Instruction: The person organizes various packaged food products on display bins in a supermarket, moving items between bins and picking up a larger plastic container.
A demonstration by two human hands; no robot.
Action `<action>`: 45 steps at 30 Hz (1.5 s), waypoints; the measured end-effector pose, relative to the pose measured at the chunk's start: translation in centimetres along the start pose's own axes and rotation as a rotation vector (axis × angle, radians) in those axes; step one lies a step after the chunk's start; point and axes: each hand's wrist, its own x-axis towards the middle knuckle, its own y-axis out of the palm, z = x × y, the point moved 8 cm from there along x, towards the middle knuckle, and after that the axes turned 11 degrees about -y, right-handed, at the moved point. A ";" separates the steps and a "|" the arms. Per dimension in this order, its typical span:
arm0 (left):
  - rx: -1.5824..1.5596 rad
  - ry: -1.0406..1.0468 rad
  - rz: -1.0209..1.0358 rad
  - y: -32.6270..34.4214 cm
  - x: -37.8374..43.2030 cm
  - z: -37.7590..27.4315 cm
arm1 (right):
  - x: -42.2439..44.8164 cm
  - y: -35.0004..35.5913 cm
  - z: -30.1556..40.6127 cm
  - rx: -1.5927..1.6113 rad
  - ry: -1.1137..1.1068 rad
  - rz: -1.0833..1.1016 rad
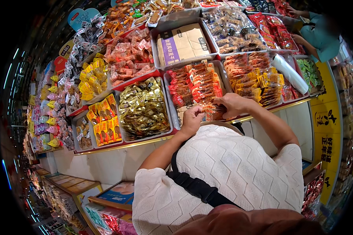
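My left hand (192,120) and my right hand (233,105) are at the near end of a grey plastic bin (168,97). Between them is a row of small snack packets in clear and red-orange wrappers (211,110), with the fingers of both hands closed on its two sides. Behind it in the same bin stand more rows of red snack packets (201,82). A cardboard sheet (181,113) shows beneath, beside my left hand. How many packets each hand grips is hidden by the fingers.
Gold foil packets (144,108) fill the bin at left; yellow-orange packets (259,85) fill the one at right. A bin holding flat cardboard (182,44) lies behind. A plastic bag roll (290,75) rests at right. Another person's hand (298,39) is among red packets, top right.
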 end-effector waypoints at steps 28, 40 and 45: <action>0.536 0.112 -0.176 -0.8 -1.4 1.8 | -2.0 4.2 0.5 -0.388 0.111 -0.266; 0.619 0.410 -0.146 0.6 -0.3 -1.9 | -2.9 4.1 0.0 -0.360 0.038 -0.507; 0.622 0.364 -0.080 0.7 0.2 -1.8 | -3.1 4.5 0.0 -0.321 0.076 -0.556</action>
